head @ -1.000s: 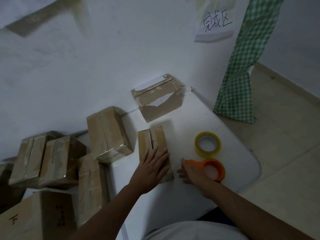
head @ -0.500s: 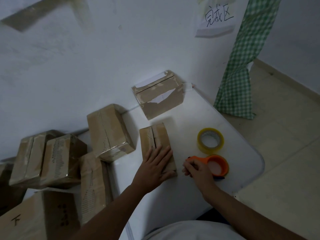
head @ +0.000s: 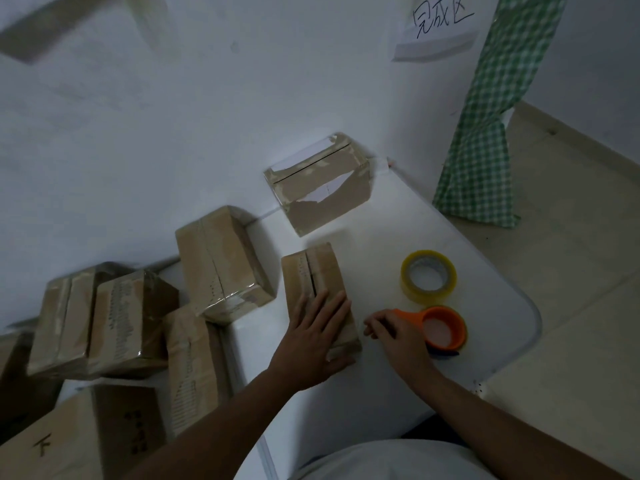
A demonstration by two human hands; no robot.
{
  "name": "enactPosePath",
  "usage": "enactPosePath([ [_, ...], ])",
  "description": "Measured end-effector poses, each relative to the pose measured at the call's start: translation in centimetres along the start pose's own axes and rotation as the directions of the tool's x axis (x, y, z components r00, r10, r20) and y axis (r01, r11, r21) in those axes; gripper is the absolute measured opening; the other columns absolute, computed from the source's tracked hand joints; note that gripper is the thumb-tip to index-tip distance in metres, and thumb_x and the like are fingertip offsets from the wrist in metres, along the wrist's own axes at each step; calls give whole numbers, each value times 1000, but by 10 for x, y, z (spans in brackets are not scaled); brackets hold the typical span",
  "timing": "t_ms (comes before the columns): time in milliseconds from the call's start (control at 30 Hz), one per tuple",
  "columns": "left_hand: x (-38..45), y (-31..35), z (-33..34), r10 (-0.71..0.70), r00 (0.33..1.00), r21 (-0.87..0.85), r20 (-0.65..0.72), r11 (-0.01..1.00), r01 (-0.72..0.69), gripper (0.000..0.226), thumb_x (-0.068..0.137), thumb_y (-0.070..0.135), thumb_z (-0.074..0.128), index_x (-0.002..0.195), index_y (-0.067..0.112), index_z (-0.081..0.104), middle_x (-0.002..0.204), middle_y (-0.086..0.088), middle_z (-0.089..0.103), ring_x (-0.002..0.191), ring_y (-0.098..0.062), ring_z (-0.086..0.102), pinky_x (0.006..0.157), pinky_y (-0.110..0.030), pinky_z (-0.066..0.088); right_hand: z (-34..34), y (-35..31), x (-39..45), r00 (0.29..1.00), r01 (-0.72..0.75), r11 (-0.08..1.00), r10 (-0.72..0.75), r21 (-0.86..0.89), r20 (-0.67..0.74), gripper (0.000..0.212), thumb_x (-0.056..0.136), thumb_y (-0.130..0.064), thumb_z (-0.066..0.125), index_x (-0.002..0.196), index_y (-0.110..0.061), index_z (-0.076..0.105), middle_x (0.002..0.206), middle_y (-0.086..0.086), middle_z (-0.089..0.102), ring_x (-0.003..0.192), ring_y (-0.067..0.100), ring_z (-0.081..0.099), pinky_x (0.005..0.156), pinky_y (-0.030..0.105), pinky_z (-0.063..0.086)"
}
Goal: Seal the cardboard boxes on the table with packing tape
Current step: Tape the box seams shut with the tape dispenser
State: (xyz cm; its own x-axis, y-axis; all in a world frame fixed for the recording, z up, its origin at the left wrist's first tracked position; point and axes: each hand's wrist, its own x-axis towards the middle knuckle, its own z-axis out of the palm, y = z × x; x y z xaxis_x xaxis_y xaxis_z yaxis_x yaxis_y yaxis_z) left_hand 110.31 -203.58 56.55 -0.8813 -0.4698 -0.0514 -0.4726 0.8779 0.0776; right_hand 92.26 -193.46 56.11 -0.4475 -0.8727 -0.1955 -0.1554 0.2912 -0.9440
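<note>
**A:** What is happening at the table (head: 398, 403) right now?

**B:** A person is leaning over a small cardboard box (head: 317, 289) lying near the middle of the white tabletop. Their left hand (head: 313, 337) is pressing flat on the box's near half, fingers straight and spread, holding nothing. The flap seam is showing as a dark open slit just beyond the fingertips.

**A:** And the other hand?

**B:** The right hand (head: 394, 332) is resting just beside the box, fingers curled at the handle of an orange tape dispenser (head: 443, 329). Whether it is truly gripping the handle or pinching a tape end, I cannot tell.

**A:** So which step is this?

**B:** It looks like the start of sealing this box: flaps being held down, tape not yet across the seam. Next, the tape probably needs drawing over that slit while the left hand is keeping the flaps closed. A spare yellowish tape roll (head: 428, 281) is sitting just behind the dispenser.
</note>
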Motion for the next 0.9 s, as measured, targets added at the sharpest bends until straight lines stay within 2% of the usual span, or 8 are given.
enactPosePath([
  [233, 4, 4, 4, -5, 998, 15, 60, 1000, 4, 93, 82, 52, 50, 158, 17, 11, 166, -5, 9, 153, -30, 3, 118, -59, 19, 14, 7, 3, 999, 28, 990, -32, -138, -26, 15, 99, -9, 51, 91, -15, 63, 80, -7, 61, 75, 5, 59, 67, 29, 47],
  [400, 2, 2, 5, 4, 998, 24, 63, 1000, -6, 98, 80, 47, 61, 158, 17, 10, 166, -6, 8, 152, -32, 2, 119, -58, 17, 26, 1, 4, 997, 75, 945, -68, -319, 35, 10, 100, -14, 47, 95, -13, 56, 83, 0, 57, 74, 17, 52, 64, 36, 43],
  [500, 4, 3, 3, -3, 997, 23, 71, 1000, 2, 100, 79, 47, 64, 158, 17, 11, 166, -7, 9, 152, -32, 3, 119, -57, 17, 27, -2, 6, 996, 74, 918, -45, -390, 83, 12, 101, -16, 46, 109, -10, 52, 94, 5, 59, 82, 21, 56, 69, 42, 48],
  [567, 4, 3, 2, -12, 997, 20, 80, 1000, 11, 101, 78, 46, 65, 158, 18, 11, 166, -6, 9, 152, -32, 2, 120, -57, 16, 26, -5, 11, 996, 24, 919, 11, -392, 87, 19, 100, -15, 46, 118, -9, 47, 101, 5, 56, 88, 21, 56, 71, 37, 48],
  [633, 4, 3, 1, -18, 996, 19, 89, 1000, 16, 101, 78, 45, 65, 159, 18, 10, 166, -6, 8, 153, -31, 0, 120, -56, 15, 27, -6, 15, 991, -11, 903, 69, -429, 119, 15, 100, -14, 44, 114, -10, 45, 100, 4, 50, 89, 19, 52, 69, 29, 40],
  [700, 3, 2, 1, -21, 995, 14, 95, 1000, 19, 101, 78, 44, 64, 159, 19, 9, 166, -5, 6, 153, -30, -1, 120, -56, 14, 26, -6, 16, 980, -13, 872, 109, -489, 167, 10, 100, -10, 43, 110, -12, 45, 103, 4, 47, 92, 20, 50, 71, 27, 38],
  [767, 3, 2, 1, -22, 995, 6, 95, 1000, 21, 101, 78, 44, 63, 159, 20, 8, 166, -4, 5, 153, -29, -2, 121, -55, 14, 19, -7, 14, 970, 65, 815, 84, -576, 227, 18, 97, -7, 47, 115, -9, 47, 115, 6, 46, 97, 22, 51, 77, 30, 44],
  [900, 3, 4, 1, -32, 996, -12, 82, 999, 33, 98, 80, 42, 61, 159, 21, 6, 166, -3, 3, 153, -29, -3, 121, -56, 14, 2, -11, -3, 957, 230, 768, -66, -597, 284, 35, 93, -3, 50, 128, -10, 51, 124, 7, 52, 106, 20, 55, 85, 27, 48],
])
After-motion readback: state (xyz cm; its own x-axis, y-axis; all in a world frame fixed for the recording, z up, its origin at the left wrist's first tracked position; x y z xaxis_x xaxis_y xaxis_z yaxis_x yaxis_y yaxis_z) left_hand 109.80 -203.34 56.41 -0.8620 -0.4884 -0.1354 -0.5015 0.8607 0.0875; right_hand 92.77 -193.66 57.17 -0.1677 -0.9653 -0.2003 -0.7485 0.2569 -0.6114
